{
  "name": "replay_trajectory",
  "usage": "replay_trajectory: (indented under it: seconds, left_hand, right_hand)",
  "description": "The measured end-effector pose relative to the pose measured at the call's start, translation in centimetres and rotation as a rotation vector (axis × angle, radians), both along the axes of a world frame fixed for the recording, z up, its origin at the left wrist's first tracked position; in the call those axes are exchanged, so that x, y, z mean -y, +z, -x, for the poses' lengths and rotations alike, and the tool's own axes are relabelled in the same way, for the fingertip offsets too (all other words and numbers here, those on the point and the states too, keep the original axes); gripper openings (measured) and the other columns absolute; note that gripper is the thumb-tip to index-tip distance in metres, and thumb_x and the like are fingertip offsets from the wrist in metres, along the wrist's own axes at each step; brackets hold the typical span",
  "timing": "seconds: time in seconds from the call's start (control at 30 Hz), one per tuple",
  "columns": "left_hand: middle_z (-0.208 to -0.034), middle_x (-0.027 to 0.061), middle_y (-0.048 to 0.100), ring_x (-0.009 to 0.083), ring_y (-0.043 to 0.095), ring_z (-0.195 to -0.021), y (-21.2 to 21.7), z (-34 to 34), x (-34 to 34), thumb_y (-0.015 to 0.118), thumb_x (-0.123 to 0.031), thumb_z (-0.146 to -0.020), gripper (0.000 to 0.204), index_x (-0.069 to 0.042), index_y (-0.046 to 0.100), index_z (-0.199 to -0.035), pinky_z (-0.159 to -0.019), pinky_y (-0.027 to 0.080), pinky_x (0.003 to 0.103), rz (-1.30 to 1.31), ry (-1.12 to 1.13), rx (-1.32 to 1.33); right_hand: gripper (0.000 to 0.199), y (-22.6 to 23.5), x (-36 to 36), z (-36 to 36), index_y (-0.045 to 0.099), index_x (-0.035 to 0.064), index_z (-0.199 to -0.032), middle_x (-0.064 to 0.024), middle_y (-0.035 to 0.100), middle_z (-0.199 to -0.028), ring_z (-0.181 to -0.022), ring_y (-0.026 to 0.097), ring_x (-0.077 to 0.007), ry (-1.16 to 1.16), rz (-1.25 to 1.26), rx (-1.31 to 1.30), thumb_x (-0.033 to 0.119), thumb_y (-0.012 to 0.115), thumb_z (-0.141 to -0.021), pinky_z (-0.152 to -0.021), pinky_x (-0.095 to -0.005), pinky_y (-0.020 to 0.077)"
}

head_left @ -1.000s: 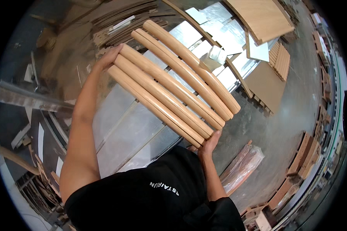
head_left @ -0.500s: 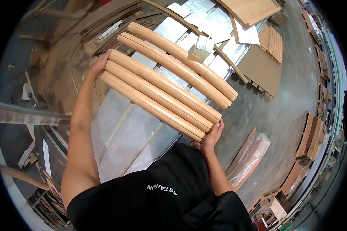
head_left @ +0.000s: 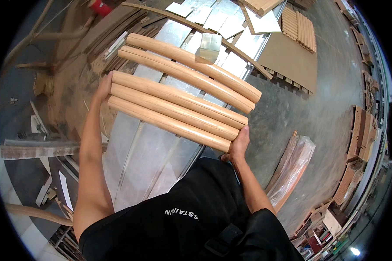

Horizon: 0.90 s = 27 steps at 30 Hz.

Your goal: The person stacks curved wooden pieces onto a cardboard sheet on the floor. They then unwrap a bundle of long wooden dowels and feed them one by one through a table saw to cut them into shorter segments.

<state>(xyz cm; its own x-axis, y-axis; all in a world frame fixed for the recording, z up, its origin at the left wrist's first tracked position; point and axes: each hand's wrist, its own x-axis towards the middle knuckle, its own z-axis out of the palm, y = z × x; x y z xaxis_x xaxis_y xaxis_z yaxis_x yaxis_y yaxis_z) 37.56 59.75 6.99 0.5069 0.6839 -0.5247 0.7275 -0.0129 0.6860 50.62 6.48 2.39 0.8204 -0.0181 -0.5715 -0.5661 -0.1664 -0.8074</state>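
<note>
Three rounded, light-brown wooden rails (head_left: 174, 112) lie side by side between my hands over a metal-topped table (head_left: 130, 161). At their left ends my left hand (head_left: 103, 88) is closed round the wood, its fingertips partly hidden. The right ends are gripped by my right hand (head_left: 239, 143), with the thumb up along the end faces. Just beyond, two more wooden rails (head_left: 183, 73) of the same kind lie roughly parallel, with a gap between them and the held three. A pale, glossy block (head_left: 210, 47) sits at the farthest rail.
A long thin wooden strip (head_left: 244, 56) crosses the table's far part, near white panels (head_left: 231, 28). Stacked rails (head_left: 298, 28) stand on a brown sheet (head_left: 287, 65) at far right. A plastic-wrapped bundle (head_left: 292, 167) lies on the floor to the right. Scrap wood lies at left.
The whole view has shifted and turned a little, so the rails appear slightly farther left and less steeply slanted. Both hands keep their hold on the three rails.
</note>
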Motion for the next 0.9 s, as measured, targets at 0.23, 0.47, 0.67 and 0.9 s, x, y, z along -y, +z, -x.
replay_trajectory:
  seconds: [0.23, 0.47, 0.67, 0.9]
  left_hand:
    - [-0.124, 0.0130, 0.061, 0.0216, 0.058, -0.111, -2.3, 2.6, 0.0, 0.046, -0.050, -0.103, 0.058, 0.000, 0.056, -0.130, -0.097, 0.048, 0.037, 0.155, 0.204, 0.195]
    - [-0.121, 0.0164, 0.062, 0.0236, 0.059, -0.106, -1.5, 2.1, 0.4, 0.043, -0.052, -0.101, 0.063, 0.005, 0.058, -0.126, -0.093, 0.047, 0.038, -0.065, 0.096, 0.067]
    - [-0.125, 0.0191, 0.062, 0.0275, 0.059, -0.112, 1.2, 1.3, 2.1, 0.040, -0.056, -0.101, 0.068, 0.003, 0.055, -0.132, -0.098, 0.046, 0.039, 0.042, 0.142, 0.028]
    - [-0.135, 0.0170, 0.055, 0.0254, 0.053, -0.120, 0.7, 2.0, 0.9, 0.038, -0.056, -0.102, 0.067, -0.002, 0.050, -0.140, -0.098, 0.046, 0.039, 0.101, 0.022, 0.101]
  right_hand:
    - [0.056, -1.1, 0.7, -0.6, 0.049, -0.0019, -0.139, -0.0195, 0.058, -0.128, -0.114, 0.055, -0.0265, -0.014, -0.041, -0.029, 0.041, 0.034, -0.107, -0.104, -0.0379, 0.0374]
    - [0.061, 0.9, 0.1, -0.4, 0.034, 0.0025, -0.148, -0.0192, 0.048, -0.136, -0.122, 0.053, -0.0289, 0.091, -0.148, 0.088, 0.047, 0.033, -0.107, -0.102, -0.0417, 0.0444]
    - [0.065, 2.2, -0.4, -0.5, 0.018, 0.0076, -0.157, -0.0194, 0.035, -0.150, -0.132, 0.042, -0.0309, 0.165, 0.046, 0.251, 0.047, 0.034, -0.107, -0.112, -0.0426, 0.0334]
    - [0.061, 2.9, -0.4, -0.3, 0.021, 0.0107, -0.155, -0.0185, 0.036, -0.150, -0.131, 0.046, -0.0304, 0.082, -0.253, 0.153, 0.044, 0.037, -0.107, -0.107, -0.0444, 0.0416]
